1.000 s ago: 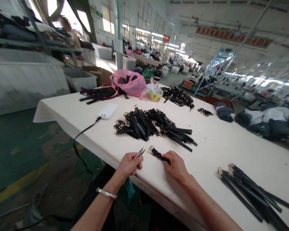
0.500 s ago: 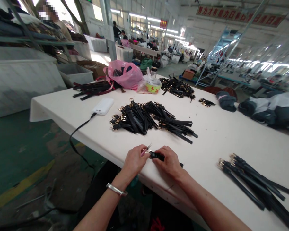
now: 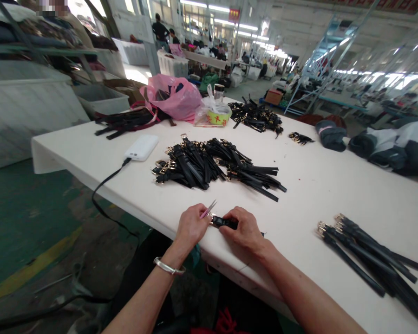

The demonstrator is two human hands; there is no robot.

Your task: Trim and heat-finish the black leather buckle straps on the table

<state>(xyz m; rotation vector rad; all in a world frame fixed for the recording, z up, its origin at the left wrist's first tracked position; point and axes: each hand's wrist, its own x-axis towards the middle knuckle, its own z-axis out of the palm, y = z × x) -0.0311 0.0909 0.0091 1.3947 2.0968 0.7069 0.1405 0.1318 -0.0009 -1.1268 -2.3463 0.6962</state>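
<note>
My left hand (image 3: 190,226) is closed round small thread snips (image 3: 209,210), whose blades point up and right. My right hand (image 3: 244,229) pinches a short black strap with a gold buckle (image 3: 223,221) against the white table (image 3: 316,195) near its front edge. The snips' tips are right at the strap's buckle end, and the two hands almost touch. A silver bangle (image 3: 168,266) sits on my left wrist. Just behind my hands lies a big heap of black buckled straps (image 3: 212,164).
A row of long black straps (image 3: 369,257) lies at the right. A white power bank (image 3: 141,147) with a black cable sits at the left. At the back are a pink plastic bag (image 3: 174,95), a clear bag (image 3: 212,113), more straps (image 3: 256,118) and folded dark garments (image 3: 390,148).
My hands have come together: the strap's buckle end moved left to meet the snips. The camera has tilted down a little, so the table sits higher in view.
</note>
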